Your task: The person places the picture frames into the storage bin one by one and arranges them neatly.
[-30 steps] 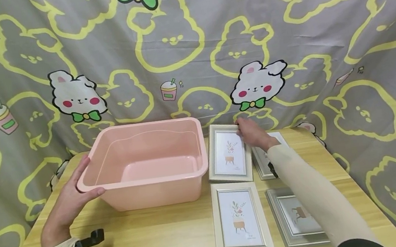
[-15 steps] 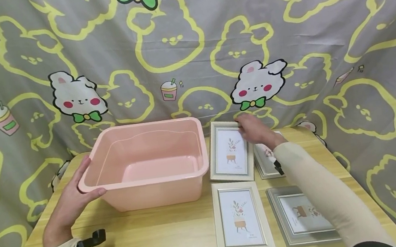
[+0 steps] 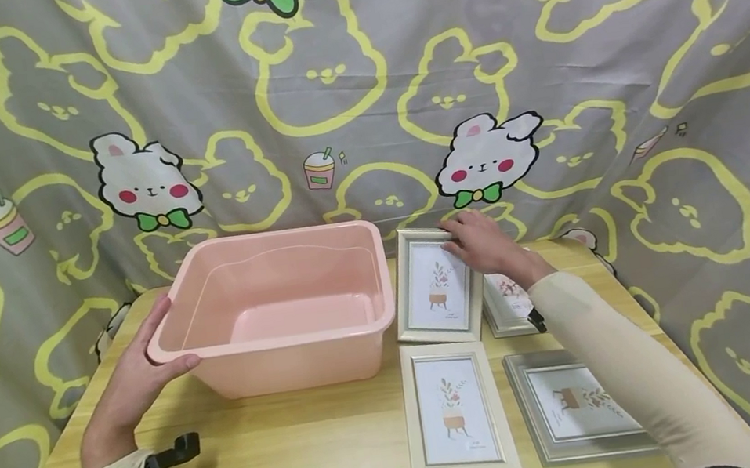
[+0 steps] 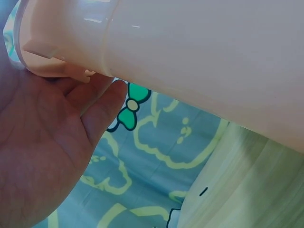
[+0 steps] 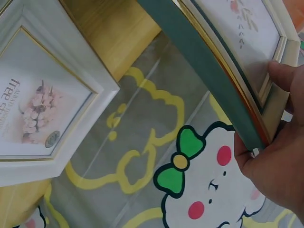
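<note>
Over the table, half-closed left hand around rim of pink tub, half-closed right hand around picture frame.

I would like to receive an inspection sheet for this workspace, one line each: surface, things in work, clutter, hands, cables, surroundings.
Surface: light wood-grain table; no spill seen.
Things in work: pink tub upright; tilted frame beside it, top edge raised; cream frame face up, nearer the person; silver-grey frame face up, sideways, partly hidden; white frame with a blossom picture.
Clutter: nothing seen.
Hands: left hand holds the tub's near left corner; right hand grips the tilted frame's upper right corner.
Cables: nothing seen.
Surroundings: grey curtain with yellow outlines and white cartoon animals.
</note>
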Tool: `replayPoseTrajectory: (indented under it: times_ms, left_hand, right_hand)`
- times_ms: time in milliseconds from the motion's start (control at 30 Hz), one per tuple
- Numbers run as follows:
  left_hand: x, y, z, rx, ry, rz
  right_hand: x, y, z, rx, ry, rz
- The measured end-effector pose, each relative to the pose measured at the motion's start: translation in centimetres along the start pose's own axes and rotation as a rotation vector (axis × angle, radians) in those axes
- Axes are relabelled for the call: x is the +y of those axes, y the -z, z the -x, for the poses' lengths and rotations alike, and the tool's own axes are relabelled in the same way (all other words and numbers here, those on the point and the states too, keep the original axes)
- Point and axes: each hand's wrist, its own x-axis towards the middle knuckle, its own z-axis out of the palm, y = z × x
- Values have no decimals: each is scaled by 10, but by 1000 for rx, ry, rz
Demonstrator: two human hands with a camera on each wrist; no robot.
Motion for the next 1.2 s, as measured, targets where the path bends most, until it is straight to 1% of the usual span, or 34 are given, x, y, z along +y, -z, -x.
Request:
replayPoseTrajectory:
  times_ms: [133,233,400,500,633,800,967,1200]
  left_hand:
    - [-1,0,1,3,2,9]
    - [-1,0,0,11,1,17]
    - [-1,-1,-1,16,-12,46]
    - [-3,-3,-3,23,-28,79]
    - [-6,-4,-4,27,-40,118]
    - [-6,-3,-4,23,-27,129]
    - [-5,-2,-3,18,-20,95]
    - [-3,-2,-2,0,-12,81]
  right_hand:
    - [-3,6,2,14,14,13]
    - [-8,13,4,9,31,4]
    - [-17,28,8,-50,26,-64]
    - [-21,35,10,-71,17,-114]
    - [-24,40,13,-62,20,-151]
    - [-28,45,15,-43,17,-152]
    - [-33,51,14,-30,-19,-129]
    - [-38,62,13,-27,-109,-137]
